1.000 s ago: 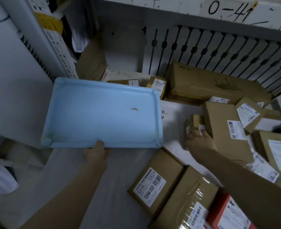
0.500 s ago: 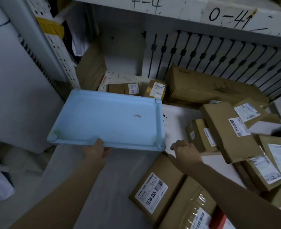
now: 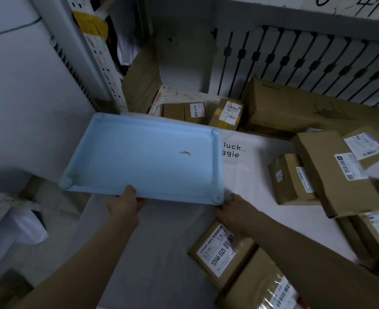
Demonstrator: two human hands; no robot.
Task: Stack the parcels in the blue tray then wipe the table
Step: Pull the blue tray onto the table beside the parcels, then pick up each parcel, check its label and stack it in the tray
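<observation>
A pale blue tray (image 3: 121,139) with a small brown mark inside is held tilted over the table's left part. My left hand (image 3: 126,202) grips its near rim, thumb on top. My right hand (image 3: 234,208) lies just below the tray's near right corner, fingers reaching under it; whether it grips is hidden. Brown parcels lie on the white table (image 3: 168,241): one with a "12V4A-5525" label (image 3: 217,253) by my right wrist, a small box (image 3: 289,179) and a long box (image 3: 333,172) at the right.
More parcels are piled at the far right and bottom right. A large brown carton (image 3: 302,108) and small boxes (image 3: 226,113) sit at the back before a slotted white wall. A white shelf post (image 3: 90,52) stands at the left; the table's left edge drops off.
My right hand left the small box at the right and came back left to the tray's near right corner. The tray has tilted and sits lower in view.
</observation>
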